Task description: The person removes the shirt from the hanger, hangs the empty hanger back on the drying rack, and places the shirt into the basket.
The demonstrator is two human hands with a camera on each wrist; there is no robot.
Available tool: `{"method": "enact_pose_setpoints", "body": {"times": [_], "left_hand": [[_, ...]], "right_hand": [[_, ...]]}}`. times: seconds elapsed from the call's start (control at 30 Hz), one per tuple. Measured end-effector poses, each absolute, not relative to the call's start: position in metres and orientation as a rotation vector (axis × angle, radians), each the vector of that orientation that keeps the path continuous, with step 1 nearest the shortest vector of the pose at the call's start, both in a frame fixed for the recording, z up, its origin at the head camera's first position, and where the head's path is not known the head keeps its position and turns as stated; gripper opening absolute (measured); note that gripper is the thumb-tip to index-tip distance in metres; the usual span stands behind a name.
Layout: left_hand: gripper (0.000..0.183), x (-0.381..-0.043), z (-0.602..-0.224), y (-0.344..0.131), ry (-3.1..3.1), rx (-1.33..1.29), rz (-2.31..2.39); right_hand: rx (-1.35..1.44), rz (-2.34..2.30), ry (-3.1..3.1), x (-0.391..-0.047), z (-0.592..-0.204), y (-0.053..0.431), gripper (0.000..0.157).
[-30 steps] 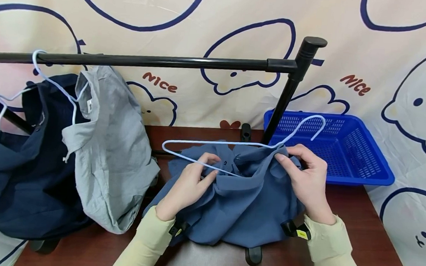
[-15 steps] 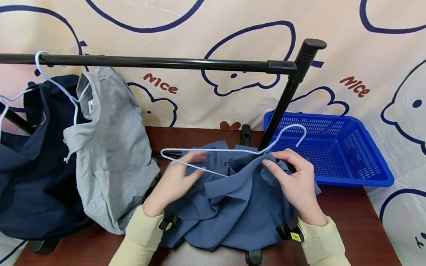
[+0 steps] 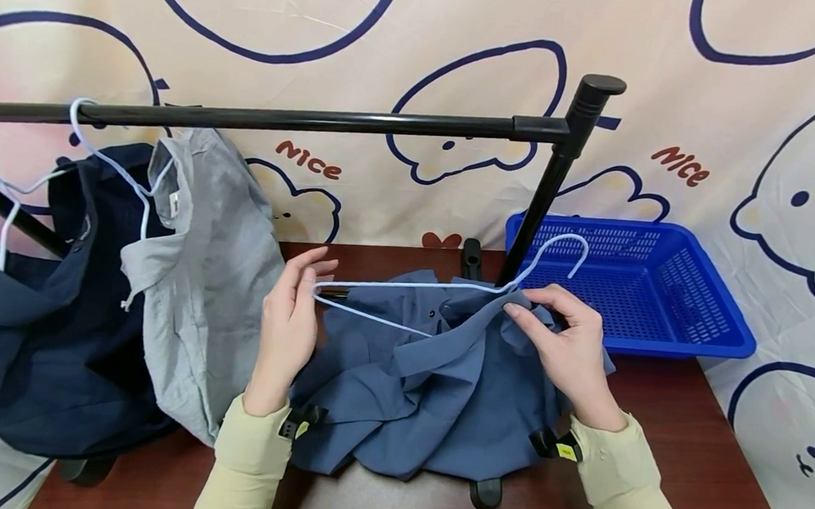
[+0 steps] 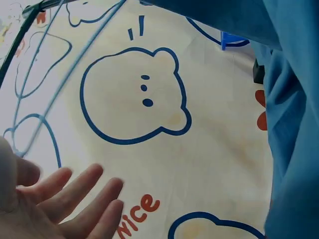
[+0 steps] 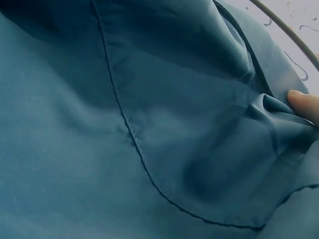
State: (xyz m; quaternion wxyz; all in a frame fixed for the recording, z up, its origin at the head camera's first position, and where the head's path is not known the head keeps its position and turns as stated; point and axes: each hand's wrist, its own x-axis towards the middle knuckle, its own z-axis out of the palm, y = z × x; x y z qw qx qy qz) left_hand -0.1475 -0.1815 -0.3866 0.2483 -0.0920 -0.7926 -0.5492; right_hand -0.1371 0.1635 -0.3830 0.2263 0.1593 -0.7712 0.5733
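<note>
**Left hand unclosed beside a bare hanger end, right hand pinching cloth**

The left hand (image 3: pixel 289 325) has its fingers mostly straight, gripping nothing, left of the black metal upright post (image 3: pixel 545 193). It is just beside the exposed end of the pale-blue, thin-barred clothes hanger (image 3: pixel 412 286); whether they touch, I cannot tell. The right hand (image 3: pixel 571 345), in front of the post and slightly to its right, pinches the edge of the slate-blue cloth garment (image 3: pixel 432 414) near the hanger's neck. Whether its hidden fingers also hold the hanger is unclear.

The garment lies bunched in front of the post, spreading mostly left, with the hanger's other end out of sight in its folds.

The likeliest trouble, I judge, is the hanger sliding or twisting out, since only the right hand's pinch appears to steady things. Pushing the bare end under that loose cloth could snag a fold or drag the edge crooked. The hook also overlaps, in the head view, the blue perforated plastic basket (image 3: pixel 685 349) right of the post; a careless swing might catch its rim.
</note>
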Motion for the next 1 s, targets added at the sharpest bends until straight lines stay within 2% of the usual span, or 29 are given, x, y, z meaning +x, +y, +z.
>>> {"method": "enact_pose_setpoints", "body": {"times": [0.23, 0.47, 0.7, 1.0], "left_hand": [[0.031, -0.14, -0.371, -0.175, -2.089, -0.287, -1.46], [0.04, -0.13, -0.359, -0.16, -2.126, -0.479, -1.27], [0.047, -0.123, -0.352, -0.14, -2.204, -0.653, -1.189], [0.047, -0.124, -0.355, -0.116, -2.275, -0.78, -1.19]], "right_hand": [[0.476, 1.533, -2.169, -0.126, -0.365, 0.151, 0.018], [0.503, 1.513, -2.229, -0.121, -0.357, 0.142, 0.023], [0.55, 1.506, -2.246, -0.122, -0.36, 0.136, 0.026], [0.618, 1.541, -2.245, -0.137, -0.39, 0.133, 0.033]]}}
